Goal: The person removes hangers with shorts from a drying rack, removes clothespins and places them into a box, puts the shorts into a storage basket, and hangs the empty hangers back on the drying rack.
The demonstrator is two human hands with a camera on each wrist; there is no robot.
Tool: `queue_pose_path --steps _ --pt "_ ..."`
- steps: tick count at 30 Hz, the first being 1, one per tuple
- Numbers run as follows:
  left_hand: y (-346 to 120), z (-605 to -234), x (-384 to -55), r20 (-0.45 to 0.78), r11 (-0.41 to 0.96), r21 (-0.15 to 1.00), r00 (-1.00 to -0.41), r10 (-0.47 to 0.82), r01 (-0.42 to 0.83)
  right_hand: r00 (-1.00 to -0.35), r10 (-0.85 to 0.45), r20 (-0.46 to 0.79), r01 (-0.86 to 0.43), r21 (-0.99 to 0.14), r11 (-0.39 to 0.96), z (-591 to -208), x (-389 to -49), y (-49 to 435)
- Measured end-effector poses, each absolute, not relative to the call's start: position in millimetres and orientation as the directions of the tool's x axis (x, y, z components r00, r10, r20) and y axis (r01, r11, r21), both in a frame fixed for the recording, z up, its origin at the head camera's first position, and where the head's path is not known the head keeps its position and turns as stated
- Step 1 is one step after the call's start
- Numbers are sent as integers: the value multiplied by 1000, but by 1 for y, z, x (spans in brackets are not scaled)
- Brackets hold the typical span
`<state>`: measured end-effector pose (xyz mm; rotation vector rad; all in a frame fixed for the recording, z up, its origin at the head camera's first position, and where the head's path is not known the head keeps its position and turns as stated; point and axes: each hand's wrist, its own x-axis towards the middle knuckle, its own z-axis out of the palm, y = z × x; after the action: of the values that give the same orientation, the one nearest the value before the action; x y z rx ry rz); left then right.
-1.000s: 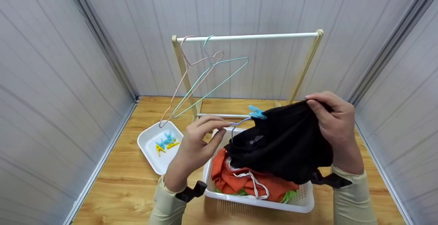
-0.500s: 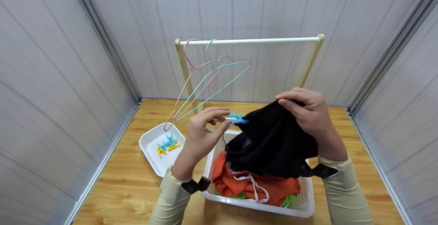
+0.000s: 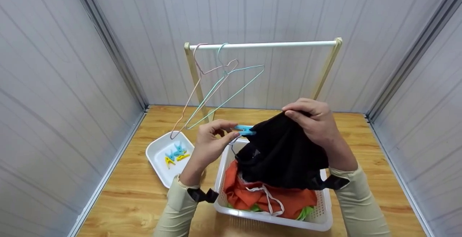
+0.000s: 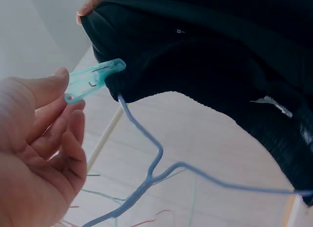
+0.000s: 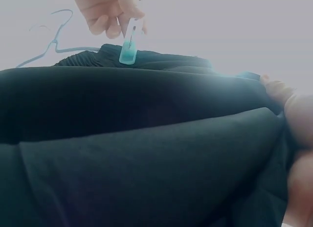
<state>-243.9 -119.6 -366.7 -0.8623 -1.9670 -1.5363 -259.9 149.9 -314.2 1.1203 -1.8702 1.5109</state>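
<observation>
A black garment with a gathered edge hangs over the laundry basket on a blue-purple wire hanger. My left hand pinches the handle end of a light-blue clothespin between thumb and finger. The clothespin's other end sits over the garment's edge, beside the hanger's arm. With thumb and fingers, my right hand grips the garment's upper edge further right. In the right wrist view the cloth covers most of the picture, and the hanger's far side is hidden.
The white basket below holds orange clothing and something green. Left of it, a white tray contains blue and yellow clothespins. Behind stands a rack with a white rail, bearing a pink hanger and a mint hanger.
My left hand has moved from the hanger to the clothespin and now pinches it. The garment and right hand have shifted left, and the right hand is slightly lower than half a second ago.
</observation>
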Motion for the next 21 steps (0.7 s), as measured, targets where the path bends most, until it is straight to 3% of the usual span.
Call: queue_pose_path --steps 4,8,16,21 --pt "-118 -370 -248 790 163 577 -597 139 801 -544 -301 783 -828 -558 46 -315 -260 150" --pt "-117 -372 -253 825 143 540 -555 106 830 -545 -310 779 -829 -557 56 -317 -260 149" --pt "-120 -375 -255 834 173 528 -546 79 832 -579 -324 748 -805 -587 84 -323 -262 150" --pt "-126 -374 -254 832 175 541 -554 31 823 -562 -325 761 -817 -573 71 -333 -269 153"
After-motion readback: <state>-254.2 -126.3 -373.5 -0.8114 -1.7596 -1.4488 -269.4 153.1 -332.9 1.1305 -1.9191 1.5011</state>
